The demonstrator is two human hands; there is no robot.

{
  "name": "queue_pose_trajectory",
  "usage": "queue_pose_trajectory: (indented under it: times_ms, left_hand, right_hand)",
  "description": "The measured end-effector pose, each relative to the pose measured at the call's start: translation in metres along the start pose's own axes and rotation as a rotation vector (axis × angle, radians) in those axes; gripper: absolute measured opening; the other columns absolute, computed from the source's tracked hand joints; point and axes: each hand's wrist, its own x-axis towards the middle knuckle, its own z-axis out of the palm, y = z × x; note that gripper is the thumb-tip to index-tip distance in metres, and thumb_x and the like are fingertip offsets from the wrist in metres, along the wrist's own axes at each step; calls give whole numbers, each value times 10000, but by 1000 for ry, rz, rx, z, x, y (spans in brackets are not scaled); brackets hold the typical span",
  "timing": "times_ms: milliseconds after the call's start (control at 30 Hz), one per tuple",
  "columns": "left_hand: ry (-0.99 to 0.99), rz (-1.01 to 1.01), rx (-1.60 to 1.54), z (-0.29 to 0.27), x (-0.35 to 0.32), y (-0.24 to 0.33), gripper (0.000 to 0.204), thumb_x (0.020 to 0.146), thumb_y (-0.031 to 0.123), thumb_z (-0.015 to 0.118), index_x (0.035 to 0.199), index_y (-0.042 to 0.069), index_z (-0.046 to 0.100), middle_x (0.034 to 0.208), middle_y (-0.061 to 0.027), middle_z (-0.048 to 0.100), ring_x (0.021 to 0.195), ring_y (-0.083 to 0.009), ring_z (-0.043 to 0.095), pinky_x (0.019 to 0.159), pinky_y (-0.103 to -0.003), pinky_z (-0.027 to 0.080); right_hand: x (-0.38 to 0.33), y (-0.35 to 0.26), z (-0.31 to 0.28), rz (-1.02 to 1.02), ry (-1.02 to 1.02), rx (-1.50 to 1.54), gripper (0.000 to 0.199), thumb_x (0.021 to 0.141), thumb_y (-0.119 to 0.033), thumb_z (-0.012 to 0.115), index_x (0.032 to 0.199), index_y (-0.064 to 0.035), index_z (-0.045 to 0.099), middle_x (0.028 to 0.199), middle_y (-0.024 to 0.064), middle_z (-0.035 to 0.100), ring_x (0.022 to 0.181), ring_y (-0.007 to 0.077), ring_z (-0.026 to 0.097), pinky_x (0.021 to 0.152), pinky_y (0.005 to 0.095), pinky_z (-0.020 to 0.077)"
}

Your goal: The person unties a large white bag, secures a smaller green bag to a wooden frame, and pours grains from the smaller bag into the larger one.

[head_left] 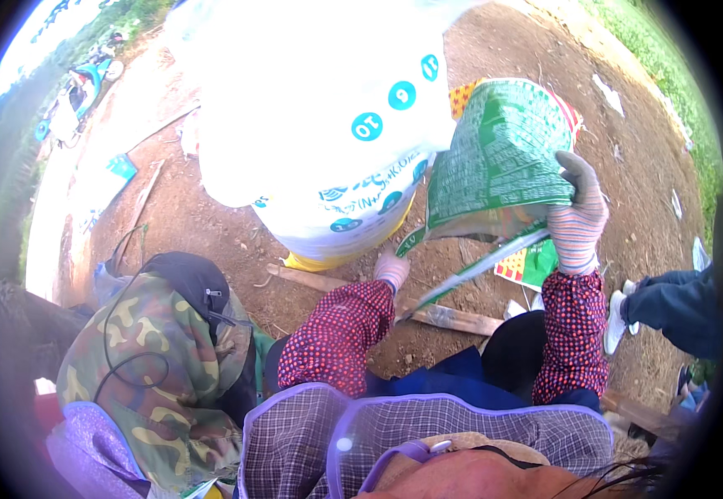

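A green woven sack (499, 158) with pale printing hangs between my hands, its mouth toward me and partly spread. My left hand (392, 269), in a pinkish knit glove, is closed on the left end of its green rim, close to the big white sack. My right hand (579, 212), in a striped knit glove with greyish fingertips, grips the sack's right edge. A loose pale strip (486, 268) of the sack slants down between the hands. The large white sack (311, 108) with teal round marks and a yellow bottom stands just beyond my left hand; glare washes out its upper part.
Wooden planks (453, 318) lie on the bare brown soil before me. A camouflage jacket (145, 358) and dark bag (187, 279) are at my left. Another person's legs (669, 303) show at right. A red, yellow and green sack (532, 264) lies underneath; a motorbike (83, 91) stands far left.
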Motion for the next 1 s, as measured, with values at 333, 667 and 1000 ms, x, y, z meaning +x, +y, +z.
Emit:
queue_pose_trajectory:
  times_ms: [333,667,1000]
  left_hand:
    - [-252,431,-836,-88,-92,131,408,907,401,691,1073,31,640,999,-82,674,869,-169,637,746,-291,539]
    - [-257,372,181,-80,-72,72,492,877,434,652,1079,-15,661,934,-260,687,976,-395,649,896,-422,490]
    - [-228,466,838,-135,-118,127,474,864,512,641,985,57,695,886,-186,716,847,-336,697,757,-451,533]
  right_hand:
    - [-24,214,-27,586,-255,-612,712,760,-153,663,1430,-164,421,1374,273,468,1226,395,535,1048,415,435]
    - [-52,283,-61,1248,504,71,444,874,-272,647,1247,-33,606,1079,129,673,922,186,646,818,294,500]
    - [6,130,21,677,-363,-396,486,832,-169,560,1312,-92,573,1183,233,651,1133,371,617,964,385,477]
